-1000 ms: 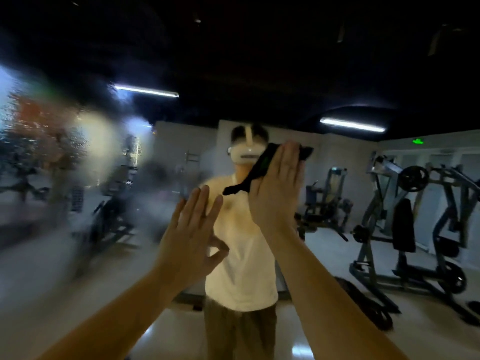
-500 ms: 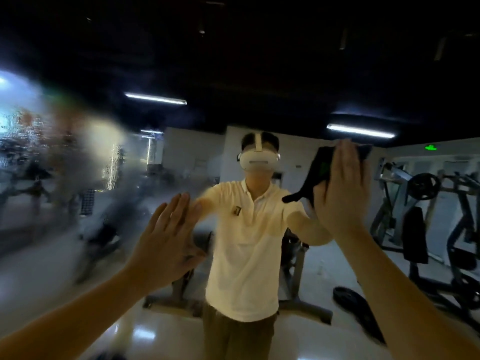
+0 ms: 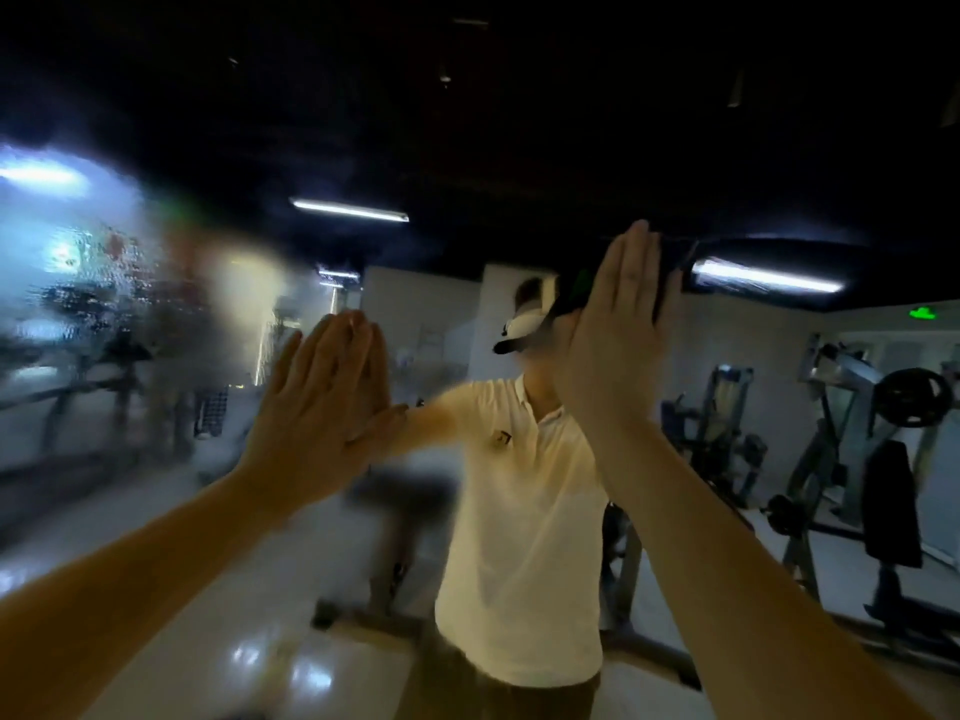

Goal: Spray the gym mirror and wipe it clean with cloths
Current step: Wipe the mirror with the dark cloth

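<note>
1. Since half a second ago, the right hand [image 3: 618, 350] has been swept leftward with the dark cloth [image 3: 569, 296], so that the reflected head is now partly covered. The left hand [image 3: 317, 407] has been raised.
2. Nearest, the right hand is held flat, with the fingers straight and together, and nothing is gripped. The cloth is pressed beneath the palm, probably so that pressure is spread across the fabric.
3. The left hand is likewise spread flat and released, and is held at the glass, perhaps as a brace. No cloth can be made out under it, and contact cannot be confirmed.
4. The cloth is trapped between the right palm and the mirror [image 3: 753, 387], and its edges are seen past the fingers.
5. A wet spray film [image 3: 104, 314] is seen over the mirror's left part, while the right part reads clearer. Wiping is judged to be underway, with the left part not yet done.
6. Farthest, a pale shirt [image 3: 519, 511] and weight machines [image 3: 883, 459] are seen reflected.
</note>
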`<state>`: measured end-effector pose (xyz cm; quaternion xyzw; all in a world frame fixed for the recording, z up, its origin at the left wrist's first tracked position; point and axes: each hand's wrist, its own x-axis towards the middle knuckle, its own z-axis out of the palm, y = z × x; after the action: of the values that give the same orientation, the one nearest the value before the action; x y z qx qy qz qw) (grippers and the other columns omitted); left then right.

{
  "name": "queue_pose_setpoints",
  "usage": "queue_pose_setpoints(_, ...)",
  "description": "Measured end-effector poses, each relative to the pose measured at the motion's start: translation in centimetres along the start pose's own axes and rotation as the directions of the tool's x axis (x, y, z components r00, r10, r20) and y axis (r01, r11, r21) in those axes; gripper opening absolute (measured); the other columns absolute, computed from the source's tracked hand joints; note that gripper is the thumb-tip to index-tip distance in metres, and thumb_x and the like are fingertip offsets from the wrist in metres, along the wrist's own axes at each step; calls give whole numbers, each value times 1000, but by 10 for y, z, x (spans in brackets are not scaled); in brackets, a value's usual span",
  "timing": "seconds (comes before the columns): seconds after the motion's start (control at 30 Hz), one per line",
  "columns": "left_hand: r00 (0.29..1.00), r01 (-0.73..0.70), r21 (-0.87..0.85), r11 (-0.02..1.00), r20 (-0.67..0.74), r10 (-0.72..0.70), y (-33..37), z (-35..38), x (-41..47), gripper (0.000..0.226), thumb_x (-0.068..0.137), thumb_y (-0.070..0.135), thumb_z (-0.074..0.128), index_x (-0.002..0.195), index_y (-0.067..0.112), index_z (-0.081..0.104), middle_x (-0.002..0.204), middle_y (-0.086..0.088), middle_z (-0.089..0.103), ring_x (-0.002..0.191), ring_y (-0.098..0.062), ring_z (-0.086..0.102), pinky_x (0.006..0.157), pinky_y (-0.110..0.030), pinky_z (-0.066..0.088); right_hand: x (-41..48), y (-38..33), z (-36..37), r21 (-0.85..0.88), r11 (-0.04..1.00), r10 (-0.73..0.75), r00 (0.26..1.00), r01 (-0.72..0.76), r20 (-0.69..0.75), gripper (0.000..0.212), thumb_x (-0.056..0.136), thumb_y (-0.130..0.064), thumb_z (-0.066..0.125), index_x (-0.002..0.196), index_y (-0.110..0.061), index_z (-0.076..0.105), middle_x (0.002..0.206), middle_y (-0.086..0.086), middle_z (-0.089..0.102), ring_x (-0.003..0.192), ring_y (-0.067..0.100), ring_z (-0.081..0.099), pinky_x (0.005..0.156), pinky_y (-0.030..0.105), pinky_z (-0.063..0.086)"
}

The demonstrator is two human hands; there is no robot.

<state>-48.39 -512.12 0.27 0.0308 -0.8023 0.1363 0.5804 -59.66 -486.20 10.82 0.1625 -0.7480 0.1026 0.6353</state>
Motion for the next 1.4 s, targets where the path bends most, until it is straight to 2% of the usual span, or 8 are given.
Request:
queue_pose_setpoints(0.13,1000,28,-11,1000,4,-28,-40,4,-3,88,106,65,22,160,-5,29,167,-25,27,154,-42,29,124,-58,26,12,-63,8,-3,998,-63,998,63,18,73,102,-36,21,162,3,5,171,22,-2,159,34,-1,128,54,6)
queue_pose_setpoints(0.3,993,-122,-139,983,-15,121,-73,2,-20,84,104,62,37,159,-2,34,167,-19,32,156,-35,30,121,-57,34,6,-157,17,64,977,-205,977,202,55,75,103,-40,23,162,2,4,171,22,-4,159,34,-4,127,55,3)
queue_pose_setpoints(0.4,998,-67,-155,986,-22,64,-92,0,-32,82,103,59,38,160,0,33,168,-16,32,157,-31,29,127,-50,26,-2,-201,20,76,949,-312,946,306,83,74,104,-42,22,162,1,4,171,21,-2,159,34,-5,127,55,3)
queue_pose_setpoints(0.57,997,-49,-157,986,-68,38,-90,6,-45,75,103,48,44,158,-2,36,166,-19,34,154,-36,32,124,-56,28,-12,-199,24,76,888,-458,883,453,99,71,104,-40,31,163,-3,14,172,17,7,160,30,2,128,51,5)
queue_pose_setpoints(0.7,998,-48,-199,979,-55,38,-43,24,-42,82,97,44,62,157,-6,35,167,-24,29,156,-39,26,123,-61,28,-22,-138,19,36,954,-300,951,299,70,74,101,-38,36,162,-3,16,172,15,9,159,28,6,128,51,9)
queue_pose_setpoints(0.93,998,16,-149,989,-53,-24,-20,47,-45,93,98,55,42,159,-12,21,168,-32,13,158,-47,10,125,-66,17,-67,-4,8,12,999,-30,999,29,26,72,99,-28,33,163,-3,13,172,14,10,160,26,6,129,49,7)
queue_pose_setpoints(1.13,998,34,-162,986,-49,-43,-19,46,-43,95,98,58,40,159,-12,20,169,-32,11,159,-46,7,126,-65,13,-121,-4,22,118,922,376,925,-368,-55,66,104,-29,22,162,2,14,170,19,13,159,33,11,126,56,15)
queue_pose_setpoints(1.4,996,-44,-219,975,-90,25,-45,25,-59,89,95,47,64,158,-6,31,168,-25,25,157,-41,23,125,-62,23,-118,-135,31,105,991,72,993,-82,91,76,102,-34,35,162,-2,2,171,19,1,159,32,-3,128,55,4)
